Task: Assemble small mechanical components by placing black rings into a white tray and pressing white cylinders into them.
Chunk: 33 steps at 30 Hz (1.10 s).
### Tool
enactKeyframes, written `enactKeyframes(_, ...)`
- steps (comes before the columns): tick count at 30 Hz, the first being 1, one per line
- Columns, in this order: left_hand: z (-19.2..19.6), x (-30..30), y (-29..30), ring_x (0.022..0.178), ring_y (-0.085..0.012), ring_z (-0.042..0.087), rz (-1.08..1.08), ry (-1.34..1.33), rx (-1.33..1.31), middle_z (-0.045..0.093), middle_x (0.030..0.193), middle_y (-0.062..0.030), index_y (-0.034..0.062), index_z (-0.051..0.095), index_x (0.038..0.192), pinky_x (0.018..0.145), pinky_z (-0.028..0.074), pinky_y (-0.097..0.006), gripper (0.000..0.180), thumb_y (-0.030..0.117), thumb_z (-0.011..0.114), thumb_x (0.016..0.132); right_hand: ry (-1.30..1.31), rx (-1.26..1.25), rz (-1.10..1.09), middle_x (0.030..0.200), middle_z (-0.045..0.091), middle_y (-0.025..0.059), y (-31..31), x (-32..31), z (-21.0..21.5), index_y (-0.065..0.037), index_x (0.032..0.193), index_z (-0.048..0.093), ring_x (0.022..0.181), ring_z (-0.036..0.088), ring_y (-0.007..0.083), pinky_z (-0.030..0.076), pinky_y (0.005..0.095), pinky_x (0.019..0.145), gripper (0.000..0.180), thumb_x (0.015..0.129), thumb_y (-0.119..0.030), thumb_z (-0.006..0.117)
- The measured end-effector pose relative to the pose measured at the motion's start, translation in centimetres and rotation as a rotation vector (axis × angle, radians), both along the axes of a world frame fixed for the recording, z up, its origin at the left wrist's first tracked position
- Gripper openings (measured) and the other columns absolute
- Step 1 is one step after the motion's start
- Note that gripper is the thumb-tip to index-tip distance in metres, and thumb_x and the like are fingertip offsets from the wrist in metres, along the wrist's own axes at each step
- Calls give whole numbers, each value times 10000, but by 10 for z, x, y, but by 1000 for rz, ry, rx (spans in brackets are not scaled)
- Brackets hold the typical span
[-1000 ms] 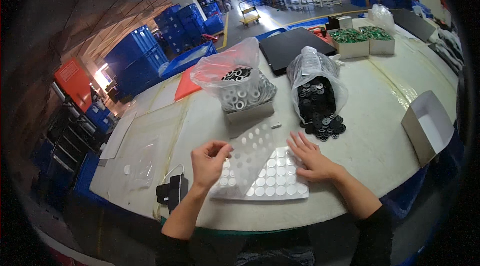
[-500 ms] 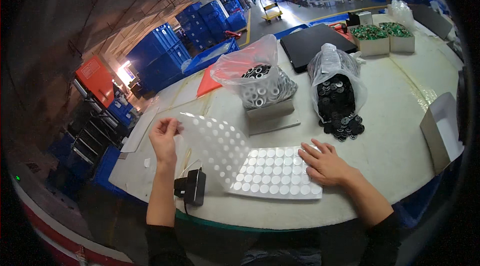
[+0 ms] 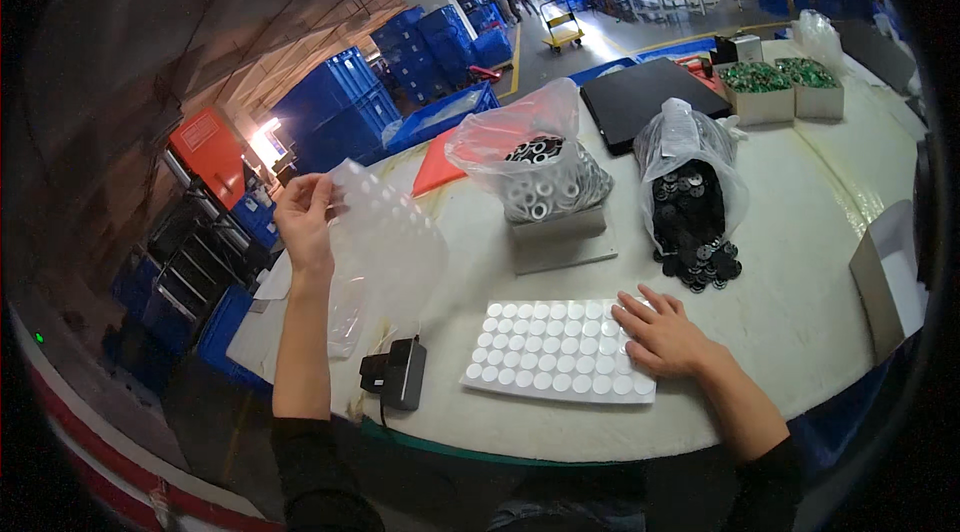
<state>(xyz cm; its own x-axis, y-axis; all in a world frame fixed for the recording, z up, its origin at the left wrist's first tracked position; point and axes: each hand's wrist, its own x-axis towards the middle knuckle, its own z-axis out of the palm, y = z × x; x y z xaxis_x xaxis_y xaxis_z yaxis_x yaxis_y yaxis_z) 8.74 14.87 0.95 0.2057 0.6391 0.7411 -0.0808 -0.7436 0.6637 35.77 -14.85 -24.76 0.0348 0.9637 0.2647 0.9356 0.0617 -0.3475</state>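
My left hand [image 3: 304,228] is raised at the left, its thumb and fingers pinching the corner of a translucent film sheet [image 3: 388,244] with whitish dots. The film hangs over the table, blurred by motion, apart from the sheet of round white stickers [image 3: 548,350]. That sticker sheet lies flat near the front edge, its discs in rows. Across its right end rests my right hand [image 3: 664,336], open, fingers spread and palm down. A black power adapter [image 3: 404,374] stands between my left forearm and the sticker sheet.
Beyond the sticker sheet, a clear bag of black-and-white rings [image 3: 545,182] sits on a small box. Right of it, a bag spills black discs [image 3: 700,257]. Boxes of green parts [image 3: 757,92] stand at the far right, near a black flat case [image 3: 650,100]. An open carton [image 3: 888,277] is at the right edge.
My left hand has moved up and left, lifting the film fully off the sticker sheet. My right hand stays on the sheet's right end. The whole view has shifted slightly.
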Motion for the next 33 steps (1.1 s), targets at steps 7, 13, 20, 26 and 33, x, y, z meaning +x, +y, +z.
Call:
enactKeyframes(7,-2,31,-46,646,-73,583,-120,-66,-30,633,765,-27,19,624,864,578,503,-222,76,95,622,868,403,314,-25,1440,283,213,-7,-28,42,-26,1380,326,1344,243,364,249,499,1044,776,729,-239,692)
enactKeyframes(13,-75,82,-153,659,-69,566,-537,90,-53,608,713,-21,0,629,833,575,469,-220,34,30,613,838,1227,319,122,1491,160,173,16,-118,89,-70,1462,15,1372,198,261,253,396,1062,1161,621,-161,809)
enactKeyframes(20,-122,83,-287,1005,-312,600,-822,246,606,606,1104,-158,-1,572,1125,859,490,-365,472,213,742,740,1762,986,68,1362,378,217,-82,-110,64,-41,1410,219,1236,397,400,360,531,996,635,882,-302,457)
enactKeyframes(26,-202,41,-258,925,-312,596,-746,324,633,625,961,-136,-7,628,901,788,481,-390,236,57,721,694,1388,1552,-593,1292,469,222,-306,-143,15,-73,1396,303,1112,507,428,404,519,965,519,905,-219,384)
enactKeyframes(33,-250,43,-246,840,-370,611,-577,293,521,650,890,-171,-34,635,882,759,497,-440,97,-12,632,788,1428,1740,-968,1291,479,196,-417,-213,-86,-97,1403,309,1151,507,327,393,455,996,484,926,-175,343)
